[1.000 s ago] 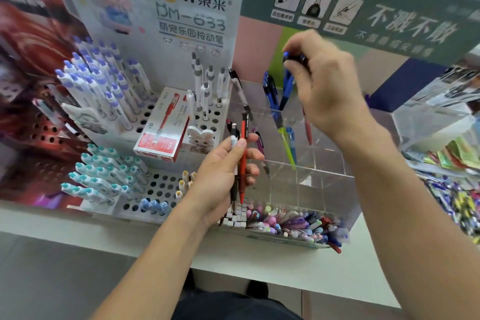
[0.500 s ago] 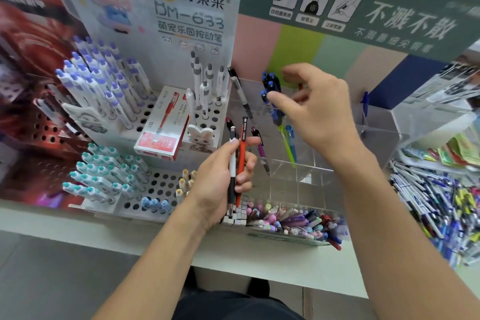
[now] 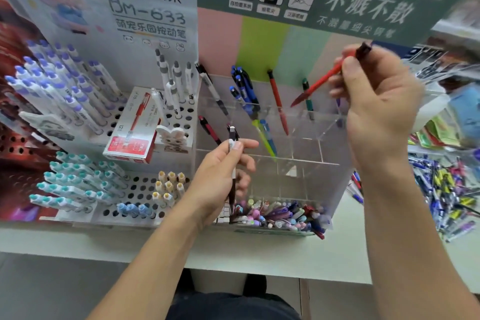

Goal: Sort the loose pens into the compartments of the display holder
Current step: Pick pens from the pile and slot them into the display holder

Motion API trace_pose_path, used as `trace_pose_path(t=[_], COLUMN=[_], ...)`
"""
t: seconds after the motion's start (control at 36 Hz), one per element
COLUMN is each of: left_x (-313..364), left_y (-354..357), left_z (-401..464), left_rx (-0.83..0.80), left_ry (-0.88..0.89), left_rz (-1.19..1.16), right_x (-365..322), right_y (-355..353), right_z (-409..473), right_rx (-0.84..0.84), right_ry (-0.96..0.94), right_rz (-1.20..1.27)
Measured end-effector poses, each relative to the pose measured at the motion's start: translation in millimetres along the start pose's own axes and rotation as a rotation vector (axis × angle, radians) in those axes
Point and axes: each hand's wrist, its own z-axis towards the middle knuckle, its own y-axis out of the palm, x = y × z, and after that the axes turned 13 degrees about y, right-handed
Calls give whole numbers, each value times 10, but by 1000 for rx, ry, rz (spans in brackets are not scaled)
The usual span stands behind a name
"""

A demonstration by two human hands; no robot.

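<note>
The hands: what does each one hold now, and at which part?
The right hand pinches a red pen near its dark upper end, tip pointing down-left. The left hand grips a dark pen around its middle.

A red pen (image 3: pixel 322 80) is pinched in the right hand (image 3: pixel 376 101) at 2 o'clock, tip angled down above the clear display holder (image 3: pixel 306 161). A dark pen (image 3: pixel 233 163) is gripped upright in the left hand (image 3: pixel 220 176) at centre. Loose pens (image 3: pixel 452 195) are heaped on the worktop (image 3: pixel 259 252) at 4 o'clock.
</note>
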Motion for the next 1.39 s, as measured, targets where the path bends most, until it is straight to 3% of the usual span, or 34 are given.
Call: trace_pose_path(t=[0.17,0.36,0.53,0.58,0.67,0.75,0.83,0.92,1.0,1.06,1.22,1.39], left_x=[-7,-72,-36,-5,-1,30,91,113,132,138,195,228], left_y=[85,-20,-99,-110,-124,-163,-269,-387,-431,-448,-581,-703], left_z=[5,-113,-192,-197,-182,-172,-186,-205,-216,-219,-228,-219], left_rx=[35,112,174,170,187,229,281,324,324,332,348,343], left_ry=[-67,-26,98,150,262,361,375,344,316,300,285,265], left_rz=[-232,-196,-42,-5,31,66,120,99,50,22,23,14], right_x=[190,324,187,115,135,194,100,-71,-161,-154,-54,-113], right_y=[257,445,495,562,697,786,839,893,1047,1189,1356,1427], right_z=[316,323,-37,-275,-549,-616,-516,-333,-161,-84,130,216], right_rx=[-43,-201,-25,-144,-479,-584,-423,-219,-111,-155,-345,-397], right_ry=[-246,-136,-148,-72,159,233,156,-18,-247,-310,-239,-238], right_rz=[-538,-780,-569,-566,-602,-464,-229,-142,-369,-548,-867,-1073])
